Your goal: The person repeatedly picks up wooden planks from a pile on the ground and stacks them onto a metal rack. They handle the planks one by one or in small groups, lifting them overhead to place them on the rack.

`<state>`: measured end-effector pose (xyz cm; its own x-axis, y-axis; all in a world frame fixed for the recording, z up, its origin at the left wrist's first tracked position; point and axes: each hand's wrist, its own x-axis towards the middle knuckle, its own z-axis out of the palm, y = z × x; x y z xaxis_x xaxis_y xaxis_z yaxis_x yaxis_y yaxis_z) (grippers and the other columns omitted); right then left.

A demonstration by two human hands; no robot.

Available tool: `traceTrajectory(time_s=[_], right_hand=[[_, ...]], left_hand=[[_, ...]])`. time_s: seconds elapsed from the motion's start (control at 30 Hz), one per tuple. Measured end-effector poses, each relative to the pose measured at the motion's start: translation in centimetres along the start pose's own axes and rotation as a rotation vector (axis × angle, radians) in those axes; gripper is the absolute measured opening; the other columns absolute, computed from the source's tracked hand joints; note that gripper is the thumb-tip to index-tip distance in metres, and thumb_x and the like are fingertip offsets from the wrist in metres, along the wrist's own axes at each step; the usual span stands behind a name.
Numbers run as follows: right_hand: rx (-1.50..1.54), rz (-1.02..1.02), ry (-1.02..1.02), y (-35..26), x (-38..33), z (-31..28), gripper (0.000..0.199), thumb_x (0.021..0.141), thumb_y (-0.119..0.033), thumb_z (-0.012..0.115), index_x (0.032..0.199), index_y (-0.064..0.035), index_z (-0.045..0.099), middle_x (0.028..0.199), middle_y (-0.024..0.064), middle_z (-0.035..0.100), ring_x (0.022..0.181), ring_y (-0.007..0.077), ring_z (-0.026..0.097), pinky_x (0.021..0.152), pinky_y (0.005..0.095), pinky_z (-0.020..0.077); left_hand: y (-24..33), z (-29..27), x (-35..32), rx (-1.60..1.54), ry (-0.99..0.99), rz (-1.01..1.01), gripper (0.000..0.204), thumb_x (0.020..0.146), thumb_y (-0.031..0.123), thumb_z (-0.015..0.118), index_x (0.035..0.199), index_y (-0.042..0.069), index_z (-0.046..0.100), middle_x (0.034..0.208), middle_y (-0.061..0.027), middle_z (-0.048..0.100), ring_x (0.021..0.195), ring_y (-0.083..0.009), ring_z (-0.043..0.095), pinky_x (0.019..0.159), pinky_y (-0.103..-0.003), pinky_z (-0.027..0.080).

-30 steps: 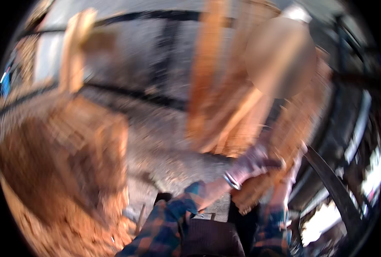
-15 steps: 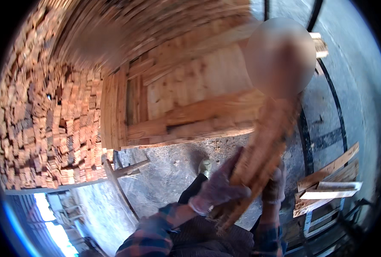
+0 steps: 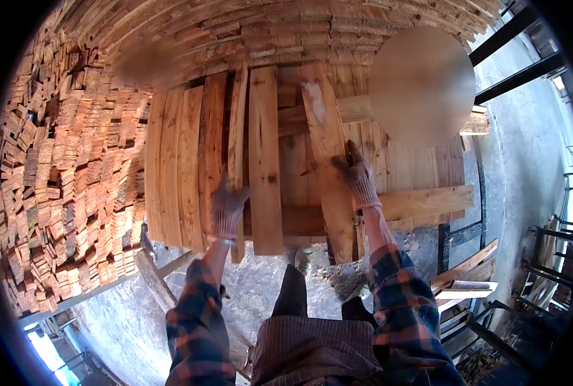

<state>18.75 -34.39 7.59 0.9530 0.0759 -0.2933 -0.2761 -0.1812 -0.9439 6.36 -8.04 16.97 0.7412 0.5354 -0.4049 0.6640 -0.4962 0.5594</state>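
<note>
atop low plank stack [image 3: 177, 174], centre view: narrow board [image 3: 236, 154] under gloved left hand [image 3: 227, 207], fingers flat, pressed on lower end. wider pale board [image 3: 328, 161] tilted across stack, gloved right hand [image 3: 358, 177] spread flat on it. between them, thick plank [image 3: 264, 161]. left, tall wall of stacked timber ends [image 3: 61, 180]. below, concrete floor [image 3: 260, 289].

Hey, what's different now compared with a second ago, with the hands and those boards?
The planks the gloved hands were carrying upright now lie flat across the pallet stack. The left hand rests on a narrow plank, and the right hand presses on a wider plank. The view has swung toward the stack. The gloves and plaid sleeves are unchanged, and the wall of stacked wood stays put.
</note>
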Motion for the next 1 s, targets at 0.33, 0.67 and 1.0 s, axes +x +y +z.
traceTrajectory(time_s=[0.33,0.67,1.0], right_hand=[[0.465,0.129,-0.198,-3.7,-1.9,4.6,0.046,0.084,-0.015,0.068,0.125,0.0004,0.055,0.101,0.0036,0.065,0.086,0.0102,0.059,0.076,0.0257,0.0501],[0.381,0.133,-0.138,-3.0,-1.5,8.7,0.039,0.086,-0.007,0.061,0.124,0.0019,0.055,0.100,0.0028,0.065,0.085,0.0081,0.055,0.075,0.0215,0.0465],[0.813,0.263,-0.167,-4.0,-3.0,8.6,0.044,0.089,-0.010,0.061,0.130,0.0018,0.050,0.107,0.0016,0.064,0.089,0.0086,0.058,0.076,0.0237,0.0490]], left_hand=[[-5.4,0.3,3.7,-0.478,0.058,0.230,0.054,0.079,0.011,0.071,0.128,0.002,0.051,0.115,-0.0104,0.060,0.100,-0.0203,0.060,0.082,-0.031,0.051],[-7.3,0.1,4.8,0.505,0.369,0.612,0.069,0.090,0.039,0.050,0.146,0.004,0.027,0.153,-0.0156,0.023,0.142,-0.0372,0.017,0.112,-0.056,0.011],[-6.8,0.8,5.3,0.568,0.375,0.580,0.063,0.086,0.042,0.055,0.139,0.011,0.042,0.149,-0.0134,0.032,0.138,-0.0402,0.024,0.106,-0.065,0.015]])
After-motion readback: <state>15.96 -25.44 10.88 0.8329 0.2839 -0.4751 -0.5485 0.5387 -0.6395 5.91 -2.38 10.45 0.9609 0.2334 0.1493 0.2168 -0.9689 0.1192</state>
